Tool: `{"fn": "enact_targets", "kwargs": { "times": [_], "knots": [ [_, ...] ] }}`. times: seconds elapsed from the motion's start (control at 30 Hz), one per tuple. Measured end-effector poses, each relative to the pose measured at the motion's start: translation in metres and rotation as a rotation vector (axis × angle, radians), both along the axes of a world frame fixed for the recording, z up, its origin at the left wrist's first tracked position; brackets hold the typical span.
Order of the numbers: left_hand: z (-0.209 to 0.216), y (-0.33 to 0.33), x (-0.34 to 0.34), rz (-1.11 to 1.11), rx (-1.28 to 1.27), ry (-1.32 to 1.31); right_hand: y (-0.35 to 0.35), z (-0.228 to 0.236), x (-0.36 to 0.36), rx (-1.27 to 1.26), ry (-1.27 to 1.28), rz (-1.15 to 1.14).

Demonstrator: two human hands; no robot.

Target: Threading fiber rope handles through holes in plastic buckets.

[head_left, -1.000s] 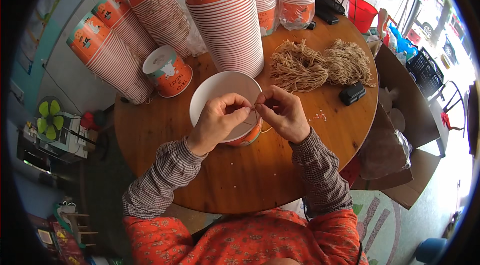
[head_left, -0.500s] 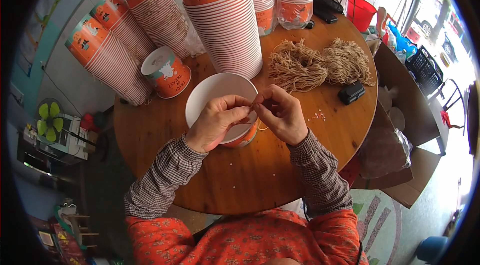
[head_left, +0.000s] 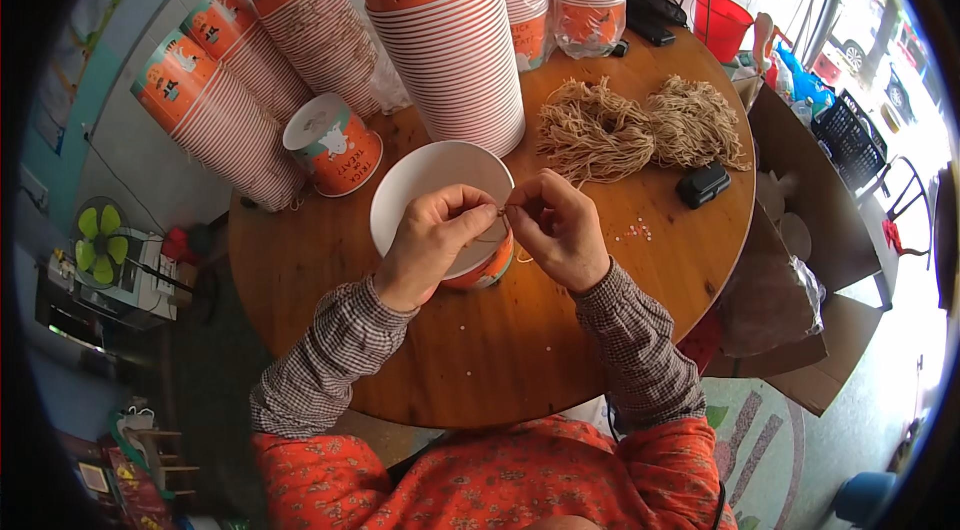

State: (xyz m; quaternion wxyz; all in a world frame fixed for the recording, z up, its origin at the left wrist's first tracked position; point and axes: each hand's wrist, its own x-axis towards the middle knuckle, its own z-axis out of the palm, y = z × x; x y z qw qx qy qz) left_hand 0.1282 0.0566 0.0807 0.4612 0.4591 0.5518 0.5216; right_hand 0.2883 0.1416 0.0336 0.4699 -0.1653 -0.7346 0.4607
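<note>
Over the near right rim of a paper bucket (head_left: pixel 395 200), white inside and orange outside, both my hands meet. The thumb and forefinger of my left hand (head_left: pixel 425 240) are pinched together. My right hand (head_left: pixel 565 240) pinches close beside it, the fingertips nearly touching. A thin tan cord (head_left: pixel 524 256) runs between them and shows again below, by the bucket's side; its exact path is partly hidden by my fingers. The bucket stands upright on the wooden table, its open mouth facing me.
Tall stacks of orange and white buckets (head_left: pixel 450 60) rise behind and to the left. A single small bucket (head_left: pixel 340 155) stands at left. Two bundles of tan cord (head_left: pixel 600 130), a black device (head_left: pixel 703 186) and tiny pale bits (head_left: pixel 637 229) lie at right. Cardboard boxes (head_left: pixel 800 200) flank the table.
My fingertips have shifted slightly, the right hand a little to the left and the pinches drawn a touch apart. The bucket has tilted or moved up very slightly.
</note>
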Motion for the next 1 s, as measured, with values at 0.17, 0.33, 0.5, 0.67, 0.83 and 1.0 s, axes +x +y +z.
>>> {"fn": "enact_targets", "kwargs": {
  "times": [0.17,0.33,0.5,0.67,0.83,1.0],
  "knots": [
    [0.0,0.006,-0.008,-0.199,-0.129,-0.341,0.001,-0.004,-0.004,-0.352,0.167,0.229],
    [-0.006,0.006,-0.01,-0.206,-0.127,-0.6,0.003,-0.005,-0.004,-0.392,0.216,0.283],
    [-0.006,0.008,-0.008,-0.15,-0.129,-0.572,-0.003,0.002,-0.004,-0.394,0.299,0.314],
    [-0.006,0.006,-0.009,-0.152,-0.127,-0.531,-0.001,-0.003,-0.003,-0.352,0.271,0.282],
    [0.007,0.003,0.0,-0.113,-0.11,-0.392,0.003,0.004,0.003,-0.429,0.248,0.332],
    [0.007,0.0,-0.004,-0.098,-0.086,-0.214,0.001,0.017,0.009,-0.587,0.116,0.382]
  ]
}}
